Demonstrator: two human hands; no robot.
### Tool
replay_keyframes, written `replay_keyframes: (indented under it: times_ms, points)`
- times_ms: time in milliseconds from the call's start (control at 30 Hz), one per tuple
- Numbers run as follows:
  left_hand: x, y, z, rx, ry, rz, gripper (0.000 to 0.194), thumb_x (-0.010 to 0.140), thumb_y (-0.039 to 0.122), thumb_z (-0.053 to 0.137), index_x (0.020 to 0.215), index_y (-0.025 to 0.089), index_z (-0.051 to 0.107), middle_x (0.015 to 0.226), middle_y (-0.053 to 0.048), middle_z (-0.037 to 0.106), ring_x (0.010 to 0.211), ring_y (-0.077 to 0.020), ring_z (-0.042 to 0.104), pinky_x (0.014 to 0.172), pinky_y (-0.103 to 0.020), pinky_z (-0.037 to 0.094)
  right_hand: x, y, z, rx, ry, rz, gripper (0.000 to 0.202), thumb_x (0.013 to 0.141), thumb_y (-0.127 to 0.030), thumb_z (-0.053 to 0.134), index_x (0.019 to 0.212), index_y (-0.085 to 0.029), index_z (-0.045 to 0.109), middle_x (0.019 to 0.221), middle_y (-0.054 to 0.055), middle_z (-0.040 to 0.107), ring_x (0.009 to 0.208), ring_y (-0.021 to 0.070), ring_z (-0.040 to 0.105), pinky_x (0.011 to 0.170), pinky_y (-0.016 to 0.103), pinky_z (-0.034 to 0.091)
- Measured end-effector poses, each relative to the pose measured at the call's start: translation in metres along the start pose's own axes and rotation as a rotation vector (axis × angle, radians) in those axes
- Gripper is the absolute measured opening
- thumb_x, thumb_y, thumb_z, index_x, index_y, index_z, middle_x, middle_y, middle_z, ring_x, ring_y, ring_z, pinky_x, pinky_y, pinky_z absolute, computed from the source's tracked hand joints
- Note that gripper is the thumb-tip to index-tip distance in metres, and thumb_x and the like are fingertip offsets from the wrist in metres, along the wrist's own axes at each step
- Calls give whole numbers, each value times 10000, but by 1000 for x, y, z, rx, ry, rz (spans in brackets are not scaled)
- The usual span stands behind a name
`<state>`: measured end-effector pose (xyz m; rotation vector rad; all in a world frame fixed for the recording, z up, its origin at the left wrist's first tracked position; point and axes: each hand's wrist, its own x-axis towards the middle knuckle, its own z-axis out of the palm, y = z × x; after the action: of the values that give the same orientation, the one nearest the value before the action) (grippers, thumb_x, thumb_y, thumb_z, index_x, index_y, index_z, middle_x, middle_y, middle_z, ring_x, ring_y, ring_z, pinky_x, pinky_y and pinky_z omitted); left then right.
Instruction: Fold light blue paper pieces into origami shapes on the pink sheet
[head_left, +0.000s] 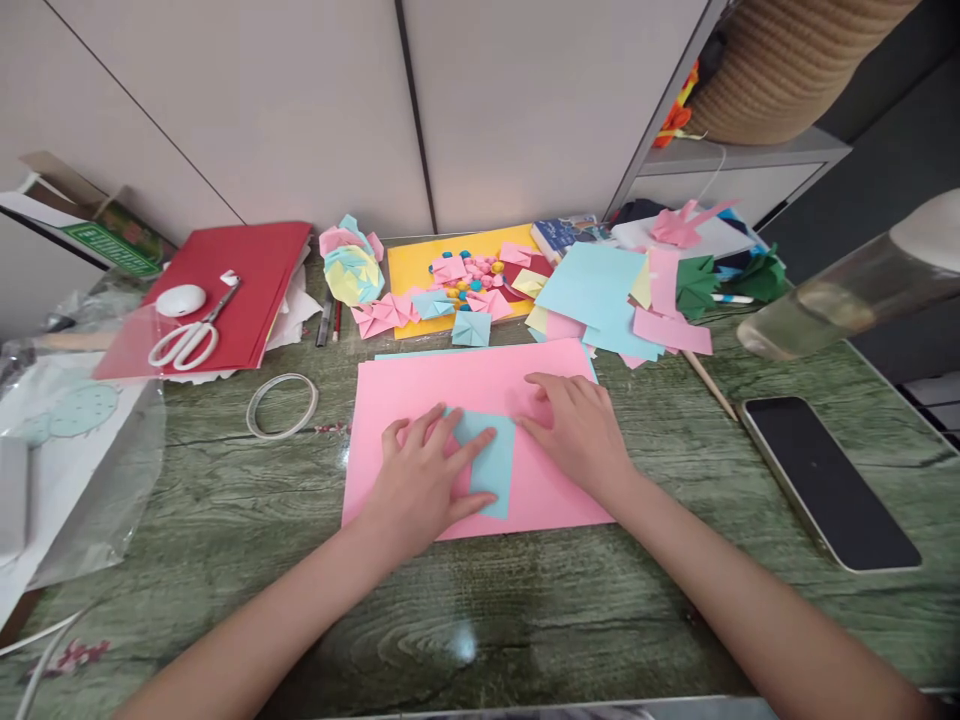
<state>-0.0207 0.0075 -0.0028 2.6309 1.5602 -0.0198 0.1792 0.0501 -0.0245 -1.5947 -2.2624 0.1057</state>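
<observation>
Blue paper (495, 470) lies on a pink sheet (553, 503) under your widely spread left hand (415, 478), while your loosely open right hand (581, 432) rests by its far right corner.

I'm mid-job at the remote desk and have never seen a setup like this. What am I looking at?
There is no machine here, just a person's left hand and right hand, both bare. The single picture comes from a camera worn on the head, looking forward and down. The left hand lies spread over a small blue paper on a larger pink sheet; the right is at the blue paper's right edge. Neither visibly grips anything. Around them are white-handled scissors, a white roll and a phone.
</observation>
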Motion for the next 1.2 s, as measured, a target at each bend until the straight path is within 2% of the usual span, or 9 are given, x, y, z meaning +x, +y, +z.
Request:
replay_keyframes:
  times_ms: [267,433,500,600,700,800,900,1000,1200]
  points:
    - [-4,3,-1,-28,50,12,585,697,580,422,1218,323,355,1258,-81,356,1177,-293,241,905,-499,169,0,1,3,39,48,1,304,798,-311,441,1082,-204,452,890,72,569,882,243,465,752,368,308]
    - [-5,-5,-6,-144,44,67,583,667,542,503,1193,317,390,1281,-68,337,1197,-271,217,916,-471,199,-3,2,1,155,51,-11,283,801,-249,438,1078,-199,466,884,55,579,886,216,476,790,382,311]
    - [-2,-12,-10,-219,21,137,546,660,501,542,1164,332,419,1276,-37,363,1198,-252,229,921,-448,221,-6,1,-4,246,29,-79,257,796,-250,447,1042,-196,497,903,54,582,893,204,482,798,382,321]
    - [4,-20,-15,-351,-20,272,445,700,348,560,1131,346,449,1232,14,436,1182,-194,290,938,-380,249,-11,-4,-13,364,-80,-312,277,750,-293,526,1015,-211,532,998,47,572,966,191,463,829,369,329]
    - [8,-20,-17,-465,22,323,354,775,168,442,1101,299,488,1192,11,477,1101,-107,404,917,-262,301,-18,-10,-20,366,-172,-474,312,704,-316,587,1001,-224,558,1027,39,574,1007,188,446,852,363,327]
    - [6,-13,-16,-462,125,238,278,770,185,446,1020,256,545,1133,-8,513,1044,-115,449,895,-252,323,-24,-13,-22,298,-193,-531,267,738,-305,555,990,-219,567,1009,40,586,972,179,469,834,351,345]
    - [0,-5,-15,-432,95,258,350,684,336,569,1020,245,538,1104,-24,514,1023,-155,454,878,-276,338,-26,-15,-22,182,-168,-571,221,775,-301,505,958,-201,579,948,52,601,932,185,485,818,357,349]
    - [-5,-2,-13,-364,52,233,493,570,385,651,1025,236,535,1109,-47,489,1026,-205,434,861,-315,347,-24,-17,-22,103,-144,-561,211,803,-281,454,930,-181,590,895,64,599,886,183,496,795,346,357]
    - [-3,-8,-12,-275,58,144,318,638,158,521,945,217,582,962,-56,537,928,-191,472,799,-300,370,-8,-13,-22,234,-181,-296,153,725,-150,500,805,-179,627,778,42,589,748,154,532,690,274,392]
